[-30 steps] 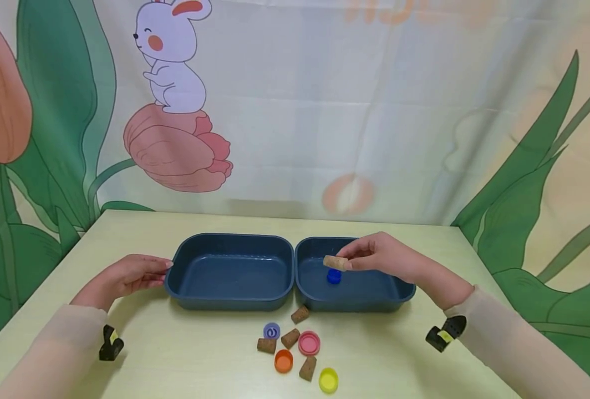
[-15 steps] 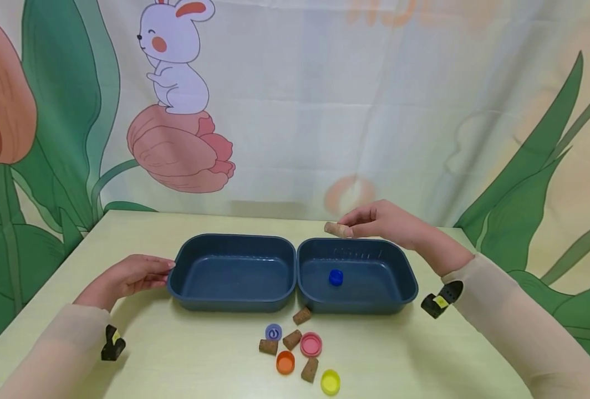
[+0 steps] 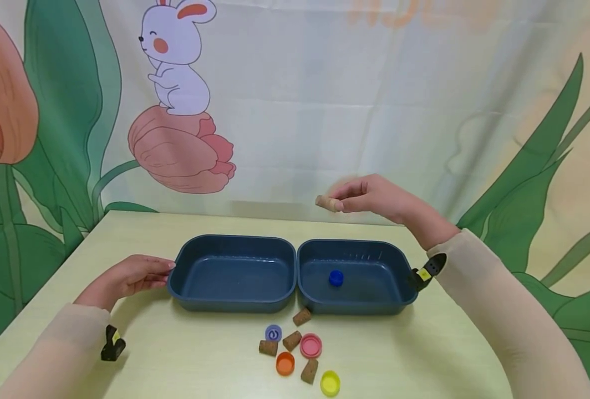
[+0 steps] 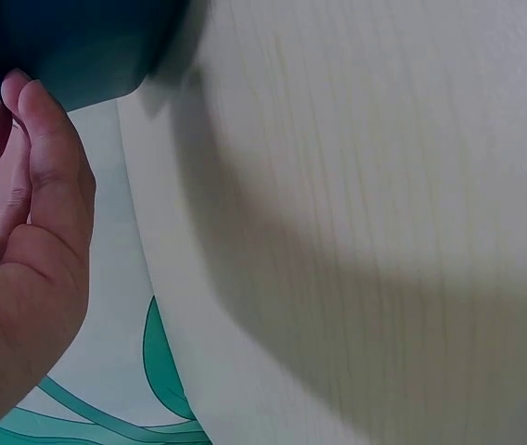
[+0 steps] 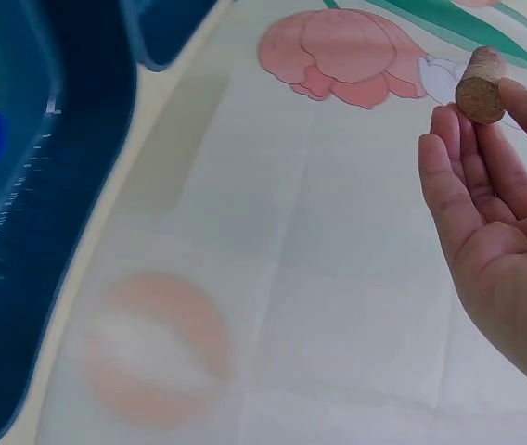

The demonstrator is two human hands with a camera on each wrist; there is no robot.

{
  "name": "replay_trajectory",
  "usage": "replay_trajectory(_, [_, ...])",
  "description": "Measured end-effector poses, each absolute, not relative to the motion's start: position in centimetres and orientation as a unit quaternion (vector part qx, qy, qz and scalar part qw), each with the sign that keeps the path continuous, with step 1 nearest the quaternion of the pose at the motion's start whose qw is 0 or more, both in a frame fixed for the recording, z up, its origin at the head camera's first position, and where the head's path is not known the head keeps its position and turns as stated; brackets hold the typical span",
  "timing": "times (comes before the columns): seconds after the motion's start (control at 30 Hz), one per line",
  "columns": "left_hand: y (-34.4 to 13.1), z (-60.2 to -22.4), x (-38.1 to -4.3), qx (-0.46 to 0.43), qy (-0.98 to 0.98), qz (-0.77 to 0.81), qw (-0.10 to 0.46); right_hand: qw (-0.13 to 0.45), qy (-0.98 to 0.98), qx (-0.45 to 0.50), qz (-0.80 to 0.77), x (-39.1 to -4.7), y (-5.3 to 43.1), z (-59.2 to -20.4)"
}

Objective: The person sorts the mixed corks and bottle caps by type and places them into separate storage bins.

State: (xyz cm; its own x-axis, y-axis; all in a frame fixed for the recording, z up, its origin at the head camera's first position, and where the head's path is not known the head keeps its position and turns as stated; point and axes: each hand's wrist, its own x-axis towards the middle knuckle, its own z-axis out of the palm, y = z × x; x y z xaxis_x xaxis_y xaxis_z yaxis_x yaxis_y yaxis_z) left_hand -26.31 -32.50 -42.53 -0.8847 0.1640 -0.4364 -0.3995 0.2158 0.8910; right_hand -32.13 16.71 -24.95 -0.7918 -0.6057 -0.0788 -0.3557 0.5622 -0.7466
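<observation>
My right hand (image 3: 375, 197) pinches a cork stopper (image 3: 328, 203) between thumb and fingertips, raised above and behind the right-hand tray. The right wrist view shows the cork (image 5: 481, 85) end-on, its tapered body pointing away. My left hand (image 3: 137, 276) grips the left end of the larger dark blue tray (image 3: 232, 305), fingertips at its rim; the left wrist view shows thumb and finger (image 4: 55, 158) at the tray wall (image 4: 96, 65). A blue bottle cap (image 3: 336, 278) lies inside the smaller dark blue tray (image 3: 360, 306).
Before the trays lie several corks, such as one (image 3: 302, 316) close to the trays, and a purple cap (image 3: 273, 333), a pink cap (image 3: 311, 346), an orange cap (image 3: 285, 363) and a yellow cap (image 3: 330, 383). A printed curtain (image 3: 285, 111) hangs behind the table.
My right hand has risen with the cork, from over the small tray to well above its back edge, drifting slightly left. My left hand stays at the large tray.
</observation>
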Motion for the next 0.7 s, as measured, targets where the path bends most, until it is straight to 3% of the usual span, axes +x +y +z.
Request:
replay_trajectory(0.3, [-32.4, -42.6, -26.1, -0.084, 0.753, 0.612, 0.226, 0.169, 0.866, -0.279, -0.379, -33.6, 14.0, -23.3])
replay_trajectory(0.7, [-32.4, -42.4, -26.4, -0.08, 0.755, 0.61, 0.225, 0.186, 0.854, -0.291, -0.388, -35.4, 10.6, -24.1])
